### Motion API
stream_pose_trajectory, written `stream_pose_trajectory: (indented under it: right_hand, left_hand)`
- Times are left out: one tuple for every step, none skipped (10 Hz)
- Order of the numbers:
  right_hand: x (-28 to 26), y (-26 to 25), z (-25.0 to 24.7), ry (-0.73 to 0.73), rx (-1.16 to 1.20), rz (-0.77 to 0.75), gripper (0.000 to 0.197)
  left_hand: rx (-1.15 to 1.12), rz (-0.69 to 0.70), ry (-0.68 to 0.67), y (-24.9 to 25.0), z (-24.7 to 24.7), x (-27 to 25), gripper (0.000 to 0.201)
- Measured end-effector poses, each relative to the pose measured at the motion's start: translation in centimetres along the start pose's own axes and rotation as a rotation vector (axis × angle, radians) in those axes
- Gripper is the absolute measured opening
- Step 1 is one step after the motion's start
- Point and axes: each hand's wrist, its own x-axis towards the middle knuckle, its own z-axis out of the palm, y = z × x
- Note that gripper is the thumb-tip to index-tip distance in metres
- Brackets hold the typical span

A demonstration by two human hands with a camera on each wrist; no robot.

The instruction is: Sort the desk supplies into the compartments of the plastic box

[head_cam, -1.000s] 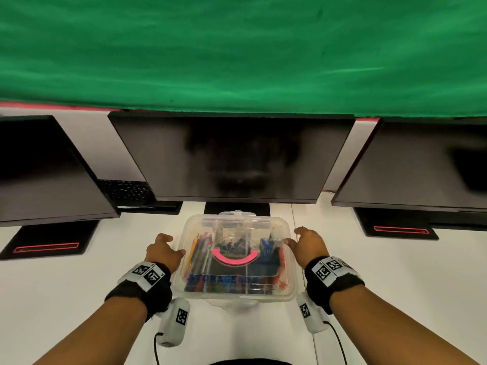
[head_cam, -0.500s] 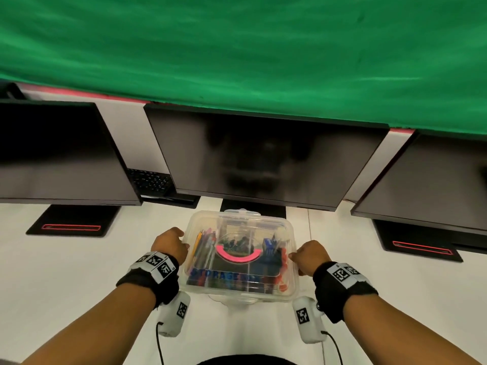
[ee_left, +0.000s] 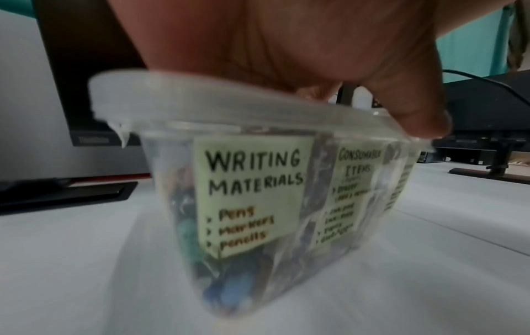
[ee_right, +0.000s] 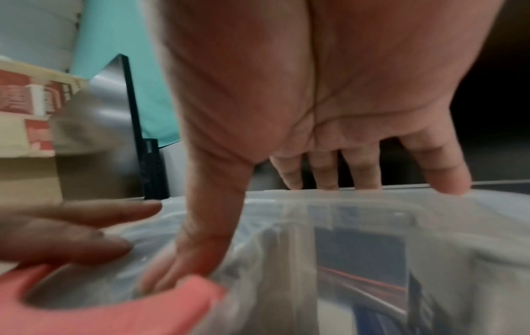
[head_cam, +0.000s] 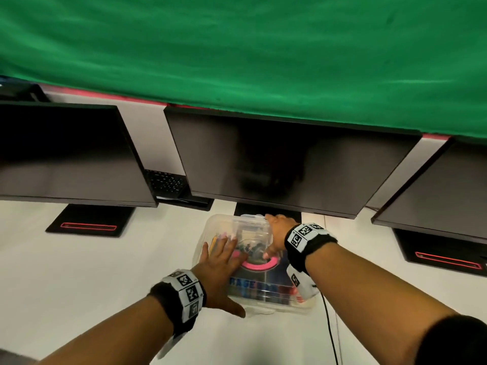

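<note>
The clear plastic box [head_cam: 263,288] stands on the white desk with its lid on; a pink handle [head_cam: 259,266] lies in the lid's middle. Pens and pencils [head_cam: 214,242] show through the lid at the left. My left hand [head_cam: 224,255] lies flat on the lid's left half, fingers straight. My right hand [head_cam: 275,233] rests on the far right of the lid, its fingertips at the far rim and its thumb down near the handle. In the left wrist view the box [ee_left: 249,192] bears labels reading "Writing materials" and "Consumable items". The right wrist view shows the lid [ee_right: 358,238] under my palm.
Three dark monitors stand along the back; the middle one [head_cam: 290,164] is just behind the box. A keyboard [head_cam: 164,181] lies behind at the left. Black monitor bases [head_cam: 89,222] sit left and right. A cable [head_cam: 329,327] trails over the desk near my right arm.
Both hands have left the box's sides and come up onto the lid. The left one moved in over the left half, the right one reached to the far rim.
</note>
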Motion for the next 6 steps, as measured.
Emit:
stream_pose_trajectory:
  right_hand:
    - [1.0,-0.1,-0.3,-0.027,-0.056,0.014,0.105]
    - [1.4,-0.3,-0.6,-0.033,-0.063,0.03,0.105]
    - [1.4,-0.5,-0.6,-0.027,-0.054,0.043,0.105]
    - [1.0,-0.9,-0.9,-0.042,-0.041,0.053,0.109]
    - [0.2,-0.9,-1.0,-0.031,0.032,0.069,0.11]
    - [-1.4,0.3,0.4,0.079,0.234,0.08,0.114]
  left_hand:
    - [0.046,-0.015,0.022,0.3,0.3,-0.2,0.12]
    - [0.054,-0.022,0.016,0.6,0.0,-0.3,0.118]
    - [0.042,-0.031,0.006,0.5,0.3,-0.1,0.118]
    - [0.018,-0.008,-0.01,0.5,0.3,0.0,0.118]
    - [-0.079,0.07,-0.025,-0.3,-0.5,-0.1,0.122]
    - [-0.446,0.068,-0.004,-2.6,-0.3,-1.1,0.115]
